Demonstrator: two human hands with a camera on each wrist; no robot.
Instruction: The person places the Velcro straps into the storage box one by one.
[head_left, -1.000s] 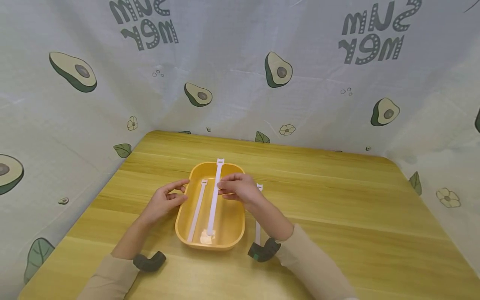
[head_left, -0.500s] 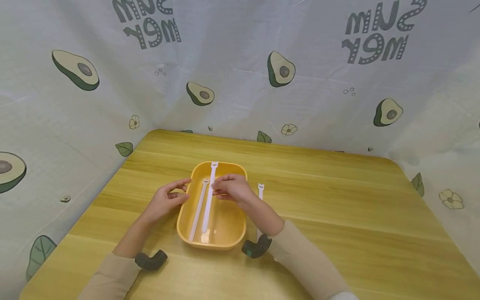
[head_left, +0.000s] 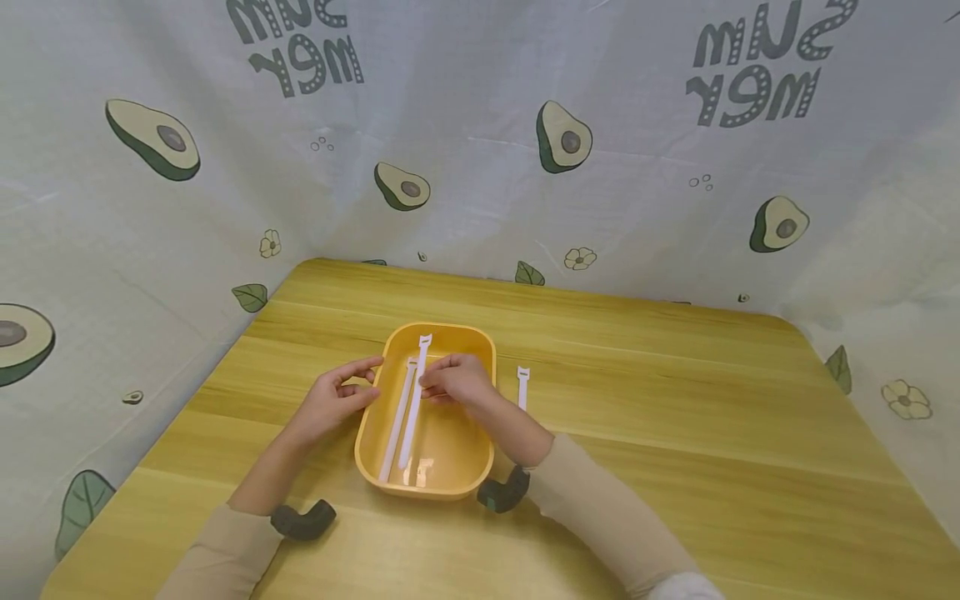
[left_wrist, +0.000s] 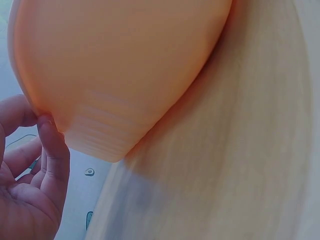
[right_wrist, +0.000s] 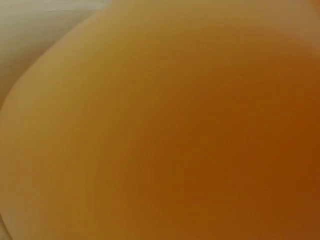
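Near the centre of the head view, we see a yellow basin (head_left: 461, 446) standing on the wood-grained tabletop (head_left: 675, 433). Our right hand (head_left: 465, 383) reaches over it from the lower right, thumb and fingers pinching a white strap (head_left: 412, 421) by its upper half. The pinched strap slants over the basin's inside, slotted head towards the top of the frame; whether its lower end touches the floor of the basin, we cannot tell. Just left of it, a second strap (head_left: 394, 433) lies inside the basin at nearly the same slant. Our left hand (head_left: 333, 404) comes from the lower left, thumb and forefinger parted and touching the basin's left rim; the left wrist view shows these fingertips at its edge. Right of the basin, a third strap (head_left: 522, 386) lies on the tabletop, its lower part hidden behind our right forearm. We wear beige sleeves (head_left: 607, 508), and an avocado-print curtain (head_left: 480, 150) fills the upper frame. The right wrist view is only an orange blur.
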